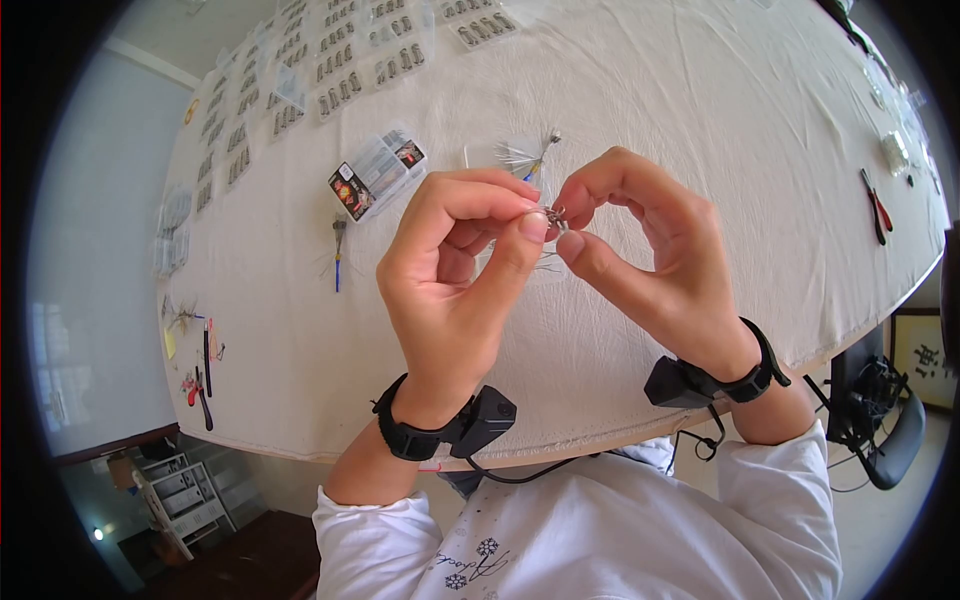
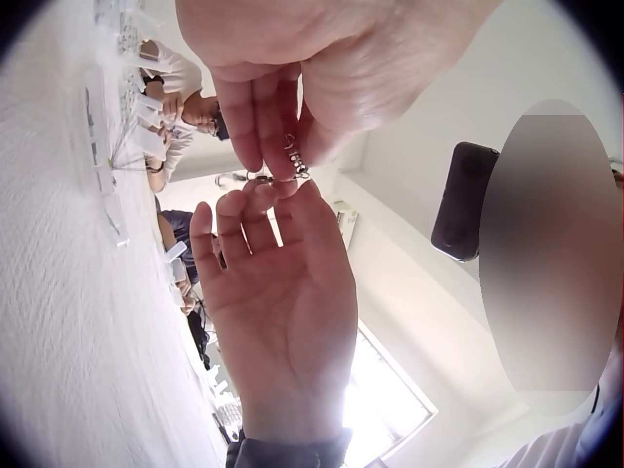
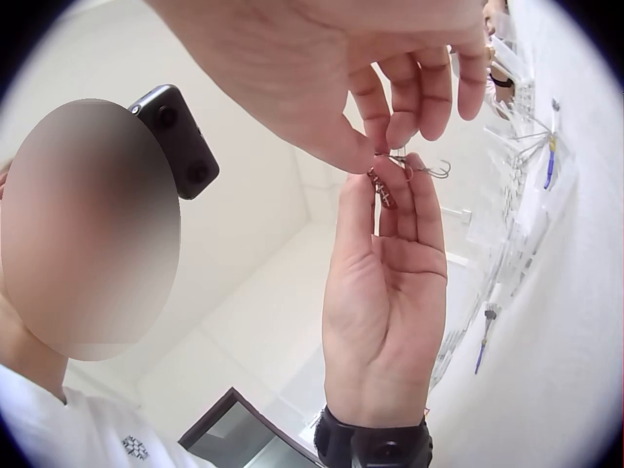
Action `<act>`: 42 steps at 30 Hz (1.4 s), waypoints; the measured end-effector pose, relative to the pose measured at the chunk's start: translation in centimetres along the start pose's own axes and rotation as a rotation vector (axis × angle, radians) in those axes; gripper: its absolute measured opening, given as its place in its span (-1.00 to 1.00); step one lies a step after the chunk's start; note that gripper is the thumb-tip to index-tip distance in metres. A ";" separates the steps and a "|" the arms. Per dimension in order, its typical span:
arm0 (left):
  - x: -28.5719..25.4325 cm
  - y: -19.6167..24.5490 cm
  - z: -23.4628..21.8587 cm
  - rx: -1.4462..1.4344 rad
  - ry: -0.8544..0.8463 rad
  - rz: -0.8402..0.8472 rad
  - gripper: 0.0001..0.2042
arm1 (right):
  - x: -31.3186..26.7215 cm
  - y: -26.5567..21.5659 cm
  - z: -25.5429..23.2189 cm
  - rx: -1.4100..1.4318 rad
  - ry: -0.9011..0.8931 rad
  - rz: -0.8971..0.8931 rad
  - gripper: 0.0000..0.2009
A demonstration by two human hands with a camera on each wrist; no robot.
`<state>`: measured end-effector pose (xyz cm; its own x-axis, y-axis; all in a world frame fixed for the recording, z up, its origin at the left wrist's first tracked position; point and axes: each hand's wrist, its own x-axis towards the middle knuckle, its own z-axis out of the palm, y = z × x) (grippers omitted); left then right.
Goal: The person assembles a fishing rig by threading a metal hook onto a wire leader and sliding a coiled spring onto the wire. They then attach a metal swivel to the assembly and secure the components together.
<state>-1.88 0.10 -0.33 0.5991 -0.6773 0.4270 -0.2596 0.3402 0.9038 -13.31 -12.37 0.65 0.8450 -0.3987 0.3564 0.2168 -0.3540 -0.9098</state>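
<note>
My left hand (image 1: 455, 245) and right hand (image 1: 655, 255) meet above the table, thumbs and forefingers pinching small silver fishing tackle (image 1: 556, 218). In the left wrist view, a short beaded swivel chain (image 2: 297, 159) lies at the left thumb, and the right fingertips touch the metal beside it. A fishing hook (image 3: 437, 170) sticks out past the fingertips in the right wrist view. Fingers partly cover where the pieces join. Behind the hands lies a wire rig (image 1: 540, 160) with a blue shaft and splayed silver wires.
A clear lure box (image 1: 378, 175) with red-and-black labels and another blue-shafted wire rig (image 1: 338, 255) lie to the left. Several bags of metal parts (image 1: 340, 90) cover the far left. Red-handled pliers (image 1: 877, 207) lie at right. Other people (image 2: 175, 88) sit along the table.
</note>
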 end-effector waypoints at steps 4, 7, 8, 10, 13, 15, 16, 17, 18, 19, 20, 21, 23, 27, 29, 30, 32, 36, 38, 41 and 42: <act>0.0 -0.1 0.0 -0.008 0.004 0.001 -0.88 | 0.0 0.3 -0.1 -0.010 0.003 -0.005 -0.88; 0.0 -0.2 0.1 -0.049 0.010 -0.025 -0.89 | -0.1 0.7 0.2 0.091 0.040 0.010 -0.84; 0.0 -0.2 0.1 -0.069 0.012 -0.036 -0.89 | -0.1 0.7 0.3 0.141 0.059 0.020 -0.82; 0.0 -0.6 0.0 -0.064 0.027 -0.011 -0.89 | -0.1 0.5 0.4 0.170 0.066 0.042 -0.79; 0.0 -0.6 0.0 -0.089 0.026 0.009 -0.90 | 0.1 0.7 0.9 0.137 0.083 0.006 -0.78; 0.0 -0.5 0.0 -0.112 0.028 0.002 -0.91 | 0.1 0.8 1.0 0.128 0.079 -0.004 -0.79; 0.0 -0.4 0.0 -0.121 0.034 -0.009 -0.91 | 0.1 0.8 0.9 0.144 0.068 0.010 -0.79; 0.0 -0.4 0.0 -0.130 0.041 -0.020 -0.92 | 0.1 0.8 0.8 0.160 0.056 0.024 -0.79; 0.0 -0.3 0.0 -0.123 0.036 -0.033 -0.93 | 0.1 0.8 0.7 0.165 0.057 0.018 -0.80; 0.0 -0.3 0.0 -0.115 0.031 -0.046 -0.93 | 0.1 0.8 0.6 0.170 0.056 0.012 -0.81; 0.0 -0.2 -0.1 -0.107 0.026 -0.059 -0.92 | 0.2 0.8 0.5 0.175 0.056 0.006 -0.81; 0.0 -0.2 0.0 -0.130 0.031 -0.057 -0.93 | 0.1 0.7 0.4 0.181 0.033 0.024 -0.83; 0.1 -0.2 0.0 -0.175 0.042 -0.052 -0.92 | 0.0 0.6 0.1 0.193 -0.015 0.059 -0.85; 0.1 -0.3 0.0 -0.176 0.007 -0.040 -0.92 | 0.1 0.8 0.3 0.143 0.061 0.027 -0.92; 0.1 -0.3 0.1 -0.190 0.000 -0.046 -0.91 | 0.1 0.8 0.2 0.140 0.072 0.027 -0.93; 0.1 -0.3 0.1 -0.185 0.002 -0.049 -0.91 | 0.1 0.8 0.2 0.157 0.082 0.028 -0.93; 0.1 -0.4 0.1 -0.174 0.006 -0.057 -0.91 | 0.1 0.8 0.4 0.191 0.103 0.030 -0.93; 0.0 -0.3 0.0 -0.176 0.002 -0.073 -0.91 | 0.1 0.5 0.5 0.264 0.129 0.050 -0.93; 0.0 -0.4 0.0 -0.174 0.007 -0.078 -0.90 | 0.1 0.1 0.5 0.282 0.131 0.056 -0.92; 0.0 -0.5 0.0 -0.162 0.013 -0.070 -0.90 | 0.0 0.3 0.1 0.171 0.018 0.017 -0.89; 0.0 -0.5 0.0 -0.164 0.010 -0.065 -0.90 | 0.1 0.3 0.1 0.163 0.035 0.006 -0.90</act>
<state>-1.80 -0.07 -0.78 0.6184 -0.6951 0.3667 -0.0938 0.3980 0.9126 -13.11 -12.44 0.35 0.8296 -0.4303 0.3558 0.2909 -0.2108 -0.9332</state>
